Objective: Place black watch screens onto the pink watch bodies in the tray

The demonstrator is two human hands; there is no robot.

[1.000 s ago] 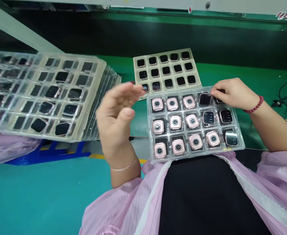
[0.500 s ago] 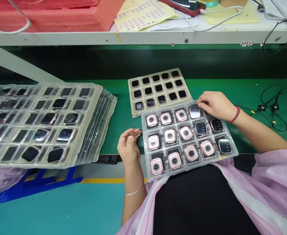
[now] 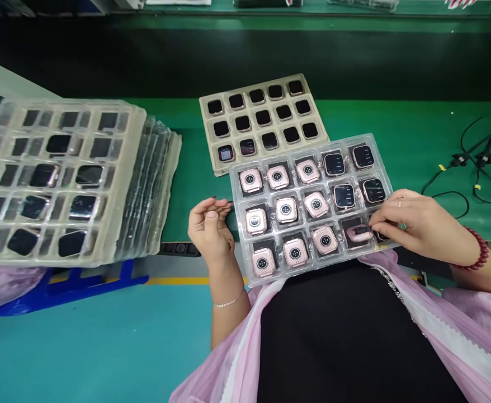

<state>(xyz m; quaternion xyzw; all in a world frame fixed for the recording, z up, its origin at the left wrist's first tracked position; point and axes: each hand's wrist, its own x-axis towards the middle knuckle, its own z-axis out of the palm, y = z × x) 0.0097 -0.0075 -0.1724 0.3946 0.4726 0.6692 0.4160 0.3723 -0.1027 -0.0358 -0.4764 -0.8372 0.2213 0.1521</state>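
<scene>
In front of my body is a clear plastic tray [image 3: 239,240] of square smartwatches, its near edge against my black top. Many pink watches [image 3: 296,253] lie back side up; several others [image 3: 334,164] show dark screens. My right hand [image 3: 417,224] pinches a tilted smartwatch [image 3: 358,234] at the near row, towards the tray's right end; the fingers partly cover it and the corner watch. Beside the tray's left edge, my left hand [image 3: 212,232] is palm up with loosely curled fingers apart and nothing in it.
Beyond lies a cream tray [image 3: 270,154] of dark-screened watches. A tall stack of trays [image 3: 136,224] stands at left, with loose watches on top. Black cables [image 3: 472,159] lie on the green bench [image 3: 421,131] at right. Below is a blue frame [image 3: 81,291].
My right hand has moved from the tray's far right corner to its near right part and grips a watch there. Far-row watches at right now show screens. The view has tilted down.
</scene>
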